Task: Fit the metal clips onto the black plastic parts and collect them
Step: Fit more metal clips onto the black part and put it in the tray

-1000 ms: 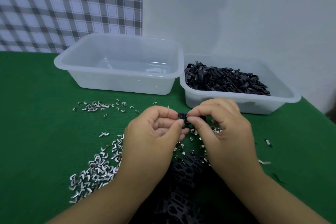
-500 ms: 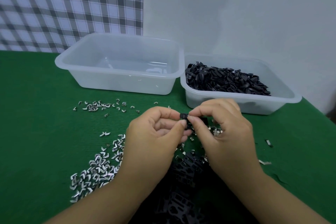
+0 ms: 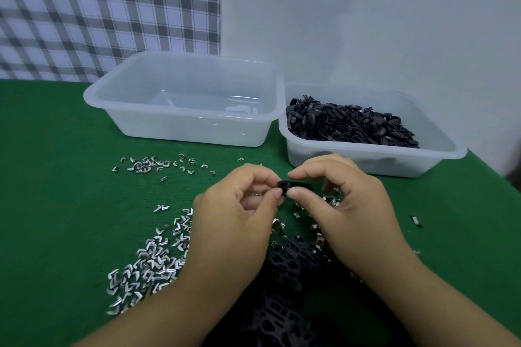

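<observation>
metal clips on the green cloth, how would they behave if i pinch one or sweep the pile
The metal clips look tiny, thin and V-bent, so probably light and stiff. They lie loose on the green cloth, so a sweep would likely scatter them, not roll them. Their shiny faces suggest a slippery pinch.

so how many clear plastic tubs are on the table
2. One tub sits at the back of the green table, left of centre. The other tub stands right beside it on the right, holding a heap of black parts. None seem hidden.
</observation>
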`<state>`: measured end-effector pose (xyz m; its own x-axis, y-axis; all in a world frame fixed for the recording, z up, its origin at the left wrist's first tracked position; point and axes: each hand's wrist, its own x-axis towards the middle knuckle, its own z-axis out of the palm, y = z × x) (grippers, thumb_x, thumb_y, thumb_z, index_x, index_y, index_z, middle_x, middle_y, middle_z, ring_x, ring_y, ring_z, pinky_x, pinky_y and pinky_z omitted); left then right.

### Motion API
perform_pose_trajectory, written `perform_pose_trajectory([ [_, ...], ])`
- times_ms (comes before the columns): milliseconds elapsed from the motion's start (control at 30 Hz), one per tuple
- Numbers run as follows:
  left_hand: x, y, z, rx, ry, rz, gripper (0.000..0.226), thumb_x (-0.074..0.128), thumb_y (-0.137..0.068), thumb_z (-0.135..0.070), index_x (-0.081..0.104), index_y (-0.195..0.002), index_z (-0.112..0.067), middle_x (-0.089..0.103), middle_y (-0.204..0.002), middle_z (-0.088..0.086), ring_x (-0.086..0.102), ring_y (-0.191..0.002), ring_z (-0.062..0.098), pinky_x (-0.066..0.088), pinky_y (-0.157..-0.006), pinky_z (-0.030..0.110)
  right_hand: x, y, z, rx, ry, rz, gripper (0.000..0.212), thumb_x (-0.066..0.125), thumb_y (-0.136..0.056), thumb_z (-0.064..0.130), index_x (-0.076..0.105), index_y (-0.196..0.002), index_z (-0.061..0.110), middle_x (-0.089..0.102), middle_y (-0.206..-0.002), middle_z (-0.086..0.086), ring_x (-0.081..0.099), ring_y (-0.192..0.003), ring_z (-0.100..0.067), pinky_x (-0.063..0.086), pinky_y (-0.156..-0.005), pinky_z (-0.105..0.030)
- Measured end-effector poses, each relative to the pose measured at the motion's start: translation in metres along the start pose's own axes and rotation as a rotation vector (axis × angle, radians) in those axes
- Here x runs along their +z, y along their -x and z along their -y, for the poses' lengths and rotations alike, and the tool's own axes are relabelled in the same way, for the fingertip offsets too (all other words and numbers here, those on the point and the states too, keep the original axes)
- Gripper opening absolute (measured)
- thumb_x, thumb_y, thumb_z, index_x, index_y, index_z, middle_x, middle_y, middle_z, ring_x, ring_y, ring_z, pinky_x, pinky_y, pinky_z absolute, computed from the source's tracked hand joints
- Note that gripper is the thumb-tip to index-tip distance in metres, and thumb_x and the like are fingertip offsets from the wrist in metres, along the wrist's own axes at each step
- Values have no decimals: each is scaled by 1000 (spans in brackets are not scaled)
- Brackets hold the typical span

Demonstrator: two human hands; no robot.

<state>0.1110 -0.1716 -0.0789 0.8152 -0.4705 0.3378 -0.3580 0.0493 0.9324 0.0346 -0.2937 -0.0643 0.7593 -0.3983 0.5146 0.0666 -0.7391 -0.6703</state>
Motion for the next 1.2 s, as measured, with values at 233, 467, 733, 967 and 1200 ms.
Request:
perform_pose_trajectory([
  [233, 0, 0, -1, 15, -31, -5, 33, 70, -79, 3, 68, -80, -31, 72, -68, -9, 70, -64, 6, 57, -64, 19, 0, -2, 0, -61, 93, 107, 8, 62, -81, 21, 67, -86, 23, 60, -88, 17, 51, -93, -9, 37, -82, -14],
  [467, 2, 4, -6, 40, 4, -23, 25, 76, -75, -4, 70, -75, -29, 73, -69, -13, 70, -62, 2, 54, -61, 13, 3, -6, 2, -139, 200, 80, 13, 53, -87, 14, 67, -86, 15, 62, -86, 8, 52, -89, -18, 38, -81, -20],
  [733, 0, -3, 1, -117, 151, -51, 23, 68, -81, 2, 69, -74, -19, 73, -66, 0, 72, -63, 11, 55, -59, 17, -8, -14, 3, 56, -7, 133, 15, 73, -77, 20, 72, -87, 31, 67, -85, 15, 59, -84, -1, 46, -78, -19],
  [967, -5, -10, 8, -83, 141, -242, 36, 57, -90, -3, 59, -108, -35, 67, -71, -7, 68, -67, 4, 52, -58, 12, -14, -17, -1, 96, 142, 194, 16, 70, -80, 20, 73, -92, 31, 66, -86, 18, 59, -79, 2, 46, -75, -12],
  [1200, -8, -12, 8, -85, 127, -330, 35, 50, -95, -7, 59, -93, -40, 61, -72, -9, 66, -57, 4, 49, -54, 10, 9, -28, 3, -21, 351, 490, 21, 63, -86, 21, 70, -106, 26, 65, -97, 6, 56, -94, -10, 43, -86, -24],
])
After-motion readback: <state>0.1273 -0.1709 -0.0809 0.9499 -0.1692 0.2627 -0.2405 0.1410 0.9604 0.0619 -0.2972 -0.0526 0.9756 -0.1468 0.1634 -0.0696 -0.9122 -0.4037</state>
